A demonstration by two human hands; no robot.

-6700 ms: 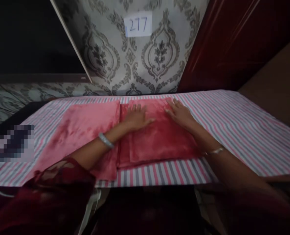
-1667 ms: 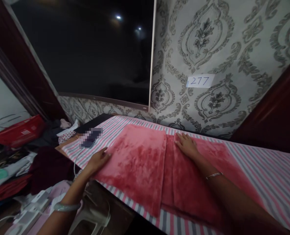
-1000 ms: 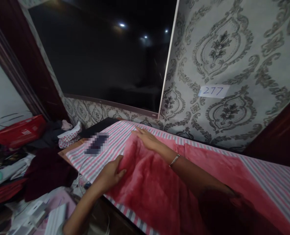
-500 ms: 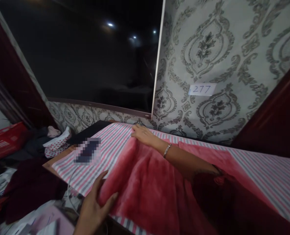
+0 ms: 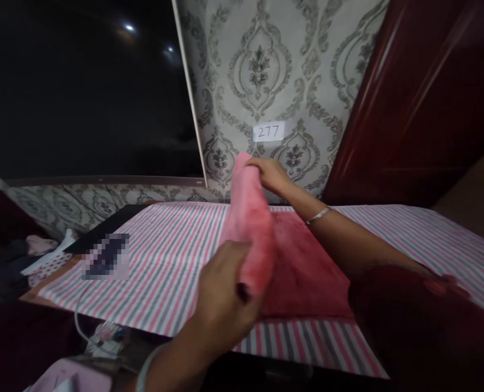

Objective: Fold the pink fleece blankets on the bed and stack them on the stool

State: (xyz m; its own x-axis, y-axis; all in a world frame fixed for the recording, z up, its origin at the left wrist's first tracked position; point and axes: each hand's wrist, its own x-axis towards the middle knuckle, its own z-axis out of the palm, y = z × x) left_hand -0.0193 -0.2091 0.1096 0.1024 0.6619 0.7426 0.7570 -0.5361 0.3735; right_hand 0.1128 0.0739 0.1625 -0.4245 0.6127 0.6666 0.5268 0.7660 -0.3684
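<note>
L hand fisted near, knuckles up; R hand pinching farther out, arm extended, prob. raised.

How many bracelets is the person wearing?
2: a thin one on the right wrist, over the pink cloth; a pale one on the left wrist, partly hidden at the bottom edge.

The only readable writing is the handwritten number "277" in blue ink on a small white paper label. The label is stuck flat on the patterned grey-and-cream wallpaper, between two of its ornamental medallions and just to the right of a pale vertical frame edge. A pixelated patch on the striped cloth shows nothing legible. No brand, sign or other number can be read elsewhere.
</note>
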